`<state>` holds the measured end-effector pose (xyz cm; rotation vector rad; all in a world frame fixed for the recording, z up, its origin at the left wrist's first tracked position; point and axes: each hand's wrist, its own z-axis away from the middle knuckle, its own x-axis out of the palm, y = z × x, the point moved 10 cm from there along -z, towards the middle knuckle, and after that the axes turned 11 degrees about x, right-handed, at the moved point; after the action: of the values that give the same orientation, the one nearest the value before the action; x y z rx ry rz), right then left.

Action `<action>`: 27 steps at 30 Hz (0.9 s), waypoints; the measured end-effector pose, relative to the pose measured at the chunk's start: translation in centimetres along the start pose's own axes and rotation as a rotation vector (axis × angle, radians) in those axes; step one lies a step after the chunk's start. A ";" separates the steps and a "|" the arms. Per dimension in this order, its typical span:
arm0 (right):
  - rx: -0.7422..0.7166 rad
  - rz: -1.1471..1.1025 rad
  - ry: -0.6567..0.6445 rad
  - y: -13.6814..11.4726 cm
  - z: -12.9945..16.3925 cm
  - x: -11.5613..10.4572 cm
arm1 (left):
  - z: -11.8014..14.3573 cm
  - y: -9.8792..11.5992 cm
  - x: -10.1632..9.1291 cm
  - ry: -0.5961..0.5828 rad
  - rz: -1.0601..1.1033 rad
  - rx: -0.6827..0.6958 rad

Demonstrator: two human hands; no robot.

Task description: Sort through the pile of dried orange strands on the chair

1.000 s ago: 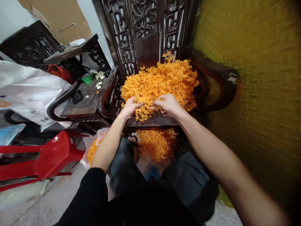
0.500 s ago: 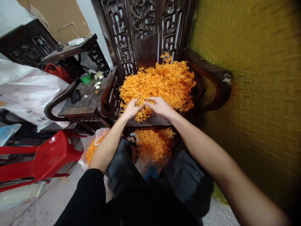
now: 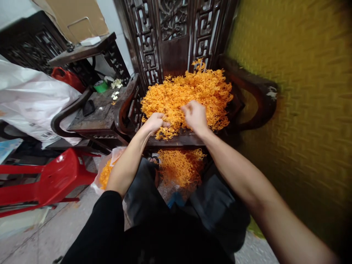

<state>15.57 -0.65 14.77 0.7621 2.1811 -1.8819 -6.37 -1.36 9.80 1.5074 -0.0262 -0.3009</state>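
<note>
Hands, 2: left hand [image 3: 155, 122] and right hand [image 3: 194, 114] grip 1 orange strand heap [image 3: 189, 95].

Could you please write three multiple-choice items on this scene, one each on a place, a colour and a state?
1. Where does the big heap of strands lie?
A. on the seat of the carved wooden chair
B. on the red plastic stool
C. on the white sack

2. What colour are the strands?
A. green
B. orange
C. white

3. How is the right hand?
A. flat and open on the floor
B. resting on a knee
C. closed in a fist over the heap

Answers:
1 A: the heap fills the seat between the chair's dark armrests.
2 B: the whole heap is bright orange.
3 C: its fingers are curled shut above the strands, while the left hand rests at the heap's front edge.
</note>
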 end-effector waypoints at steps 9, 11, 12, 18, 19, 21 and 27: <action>0.383 -0.516 -0.391 3.0 0.8 3.2 | -0.1 1.2 0.4 -0.030 0.223 0.178; 0.344 -0.553 -0.452 1.9 1.8 4.3 | 0.0 1.6 1.0 -0.042 0.242 0.192; 0.325 -0.554 -0.470 1.5 2.2 4.5 | 0.0 1.7 1.2 -0.046 0.249 0.194; 0.195 -0.323 -0.457 0.5 2.6 4.3 | 0.0 1.3 0.2 0.025 0.211 0.189; 0.160 -0.272 -0.436 0.2 2.6 4.1 | -0.1 1.1 -0.1 0.046 0.187 0.192; 0.079 -0.206 -0.382 -0.6 2.7 3.7 | -0.3 0.8 -0.5 0.084 0.122 0.212; 0.045 -0.175 -0.330 -1.3 3.4 3.9 | -0.3 1.2 0.0 0.126 0.076 0.285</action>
<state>10.87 -2.96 13.55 0.2475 2.0578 -1.9761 -6.08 -1.03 11.01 1.8009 -0.0269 -0.1444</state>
